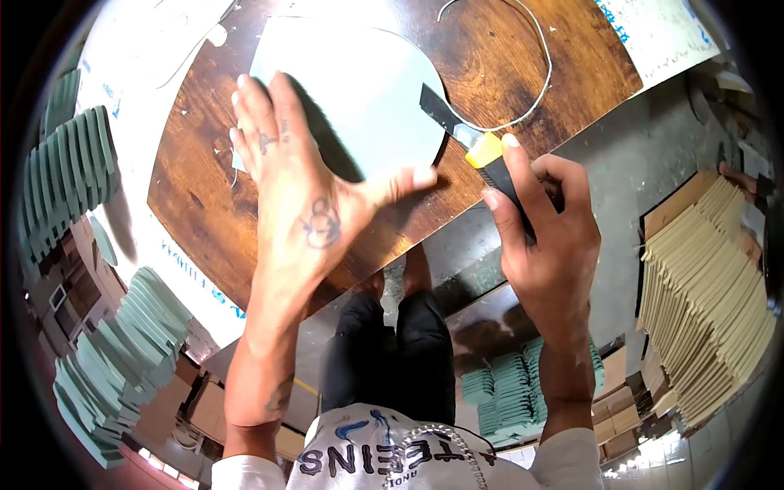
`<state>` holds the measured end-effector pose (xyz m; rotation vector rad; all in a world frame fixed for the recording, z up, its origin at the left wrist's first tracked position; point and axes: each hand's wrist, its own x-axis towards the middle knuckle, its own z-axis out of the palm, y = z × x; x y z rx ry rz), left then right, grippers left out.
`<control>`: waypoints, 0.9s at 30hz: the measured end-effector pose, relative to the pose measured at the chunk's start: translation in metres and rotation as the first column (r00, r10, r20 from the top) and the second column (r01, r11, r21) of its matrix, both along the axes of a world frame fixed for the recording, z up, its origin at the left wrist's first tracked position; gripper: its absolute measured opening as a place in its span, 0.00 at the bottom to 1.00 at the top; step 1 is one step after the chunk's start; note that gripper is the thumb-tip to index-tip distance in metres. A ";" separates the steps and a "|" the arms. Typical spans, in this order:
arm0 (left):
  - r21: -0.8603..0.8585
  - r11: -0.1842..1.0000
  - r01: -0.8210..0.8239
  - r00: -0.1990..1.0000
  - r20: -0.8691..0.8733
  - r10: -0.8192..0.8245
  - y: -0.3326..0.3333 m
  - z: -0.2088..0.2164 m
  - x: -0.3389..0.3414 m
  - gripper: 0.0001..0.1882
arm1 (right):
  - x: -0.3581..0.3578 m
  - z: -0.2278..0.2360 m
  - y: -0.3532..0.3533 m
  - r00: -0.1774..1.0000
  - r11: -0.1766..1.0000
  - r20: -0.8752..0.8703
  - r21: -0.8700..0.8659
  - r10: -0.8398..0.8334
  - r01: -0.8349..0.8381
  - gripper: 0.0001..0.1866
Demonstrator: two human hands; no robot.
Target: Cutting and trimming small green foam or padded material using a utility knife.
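A pale green, round-edged foam-like sheet (pixel 384 90) lies on a brown wood-grain board (pixel 204 122). Across its left part my left hand (pixel 298 180) is laid with the fingers stretched out and the thumb pointing right, holding nothing. My right hand (pixel 551 229) is wrapped round a utility knife (pixel 510 175) with a black handle and yellow collar. The knife's dark blade (pixel 435 106) extends up-left to the sheet's right edge. A thin, pale curled strip (pixel 549 69) runs from beside the blade round over the board.
Several stacks of pale green curved pieces (pixel 122 351) stand at the left, with more green stacks (pixel 510 392) below the board. A large stack of cream-coloured sheets (pixel 702 294) is at the right. White sheeting (pixel 122 57) with blue writing lies beneath the board.
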<state>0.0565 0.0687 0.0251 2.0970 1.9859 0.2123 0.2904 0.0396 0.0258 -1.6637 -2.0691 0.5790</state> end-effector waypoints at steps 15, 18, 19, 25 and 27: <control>0.399 0.900 -0.175 0.976 -0.051 0.212 0.028 -0.039 0.004 0.35 | 0.004 -0.004 0.008 0.985 0.976 0.170 0.202 0.041 -0.075 0.22; 0.385 0.908 -0.167 0.975 -0.073 0.210 0.027 -0.037 0.005 0.35 | 0.007 -0.005 0.013 0.988 0.974 0.138 0.205 0.068 -0.095 0.23; 0.396 0.904 -0.160 0.977 -0.067 0.202 0.026 -0.039 0.004 0.36 | 0.009 -0.006 0.016 0.989 0.971 0.126 0.214 0.079 -0.105 0.23; 0.397 0.902 -0.168 0.978 -0.051 0.205 0.027 -0.037 0.002 0.35 | 0.007 -0.009 0.042 0.987 0.958 0.099 0.244 0.129 -0.150 0.23; 0.378 0.905 -0.197 0.976 -0.016 0.219 0.026 -0.036 0.002 0.35 | 0.006 -0.003 0.054 0.983 0.960 0.085 0.217 0.160 -0.175 0.23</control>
